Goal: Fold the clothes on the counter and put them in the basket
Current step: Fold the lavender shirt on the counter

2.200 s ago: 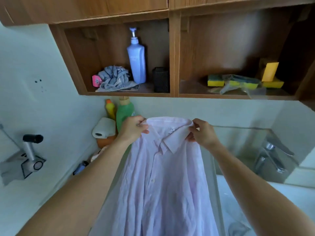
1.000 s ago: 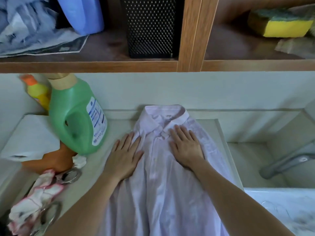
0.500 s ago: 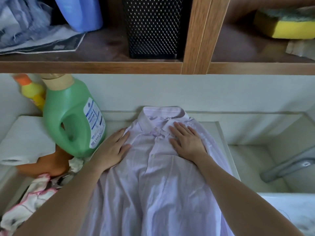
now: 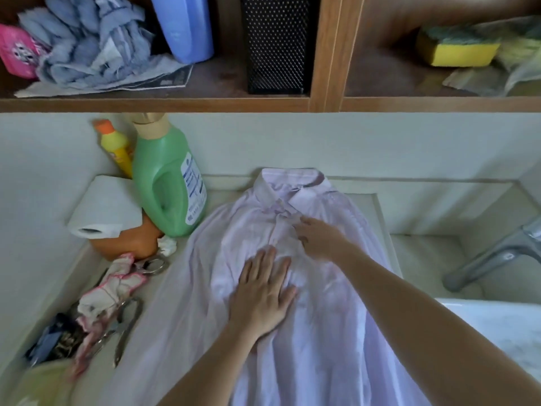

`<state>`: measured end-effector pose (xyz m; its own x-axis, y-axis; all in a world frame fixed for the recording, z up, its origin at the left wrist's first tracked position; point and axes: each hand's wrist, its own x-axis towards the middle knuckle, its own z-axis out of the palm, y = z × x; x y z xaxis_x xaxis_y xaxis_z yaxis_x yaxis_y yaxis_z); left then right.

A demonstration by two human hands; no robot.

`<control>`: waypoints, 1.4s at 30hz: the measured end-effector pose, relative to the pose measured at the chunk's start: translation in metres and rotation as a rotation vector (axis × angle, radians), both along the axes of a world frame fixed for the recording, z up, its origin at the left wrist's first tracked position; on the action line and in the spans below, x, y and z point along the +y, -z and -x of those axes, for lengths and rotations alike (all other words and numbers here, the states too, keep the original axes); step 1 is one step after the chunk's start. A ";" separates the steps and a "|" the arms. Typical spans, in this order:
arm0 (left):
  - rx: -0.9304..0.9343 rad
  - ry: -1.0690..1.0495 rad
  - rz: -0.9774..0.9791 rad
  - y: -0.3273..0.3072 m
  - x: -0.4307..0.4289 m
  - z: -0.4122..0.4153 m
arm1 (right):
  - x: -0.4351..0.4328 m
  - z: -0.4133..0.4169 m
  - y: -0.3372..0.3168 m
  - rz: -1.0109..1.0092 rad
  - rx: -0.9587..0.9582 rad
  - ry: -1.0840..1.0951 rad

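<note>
A pale lilac button-up shirt (image 4: 234, 235) lies front up on the light counter (image 4: 377, 206), collar toward the wall, its lower part running out of the frame's bottom. My left hand (image 4: 262, 297) presses flat on the shirt's chest with straight, spread fingers. My right hand (image 4: 317, 238) sits just below the collar at the button placket, fingers bent toward the fabric; whether they pinch it I cannot tell. No basket is in sight.
Left of the shirt stand a green detergent jug (image 4: 167, 183), a yellow bottle (image 4: 115, 146), a paper roll (image 4: 104, 206) on an orange pot, scissors (image 4: 128, 317) and a pink-edged cloth (image 4: 114, 285). A sink and tap (image 4: 494, 253) lie right. A wooden shelf (image 4: 181, 104) overhangs.
The shirt went from held up by its collar to lying on the counter. My left hand slid from the left shoulder to the chest; my right hand stayed near the collar.
</note>
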<state>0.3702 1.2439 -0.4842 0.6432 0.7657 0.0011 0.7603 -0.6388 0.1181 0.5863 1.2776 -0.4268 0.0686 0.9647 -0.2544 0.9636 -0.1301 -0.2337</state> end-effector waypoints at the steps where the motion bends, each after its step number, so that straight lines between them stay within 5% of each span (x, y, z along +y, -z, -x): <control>1: 0.031 0.009 0.037 -0.001 0.001 0.000 | -0.021 -0.002 -0.007 -0.054 0.078 0.055; 5: 0.127 -0.015 0.129 -0.010 0.000 -0.004 | -0.125 -0.027 -0.017 -0.318 0.118 0.468; 9: 0.157 -0.092 0.201 -0.034 -0.016 -0.026 | -0.213 -0.043 -0.012 0.028 0.163 0.675; 14: -0.055 0.132 0.237 -0.051 -0.087 -0.055 | -0.265 -0.048 -0.009 0.182 0.091 0.697; 18: 0.166 0.176 0.210 -0.025 -0.109 -0.036 | -0.277 -0.072 -0.033 -0.183 0.295 0.954; 21: 0.256 0.208 0.217 -0.030 -0.099 -0.043 | -0.284 -0.079 -0.052 -0.251 0.508 0.910; 24: 0.245 0.171 0.257 -0.045 -0.096 -0.052 | -0.303 -0.074 -0.050 0.167 0.480 0.622; 26: 0.228 0.131 0.336 -0.049 -0.093 -0.053 | -0.312 -0.076 -0.044 0.273 0.427 0.552; 30: 0.282 0.083 0.484 -0.062 -0.085 -0.056 | -0.304 -0.096 -0.072 -0.246 0.962 0.897; 34: -0.140 0.047 0.713 -0.108 -0.098 -0.077 | -0.293 -0.104 -0.130 -0.557 1.387 0.904; 37: -0.510 0.081 1.121 -0.159 -0.134 -0.106 | -0.276 -0.088 -0.157 -0.498 1.422 0.790; 42: -0.858 0.045 1.133 -0.188 -0.143 -0.139 | -0.252 -0.060 -0.184 -0.494 1.427 0.578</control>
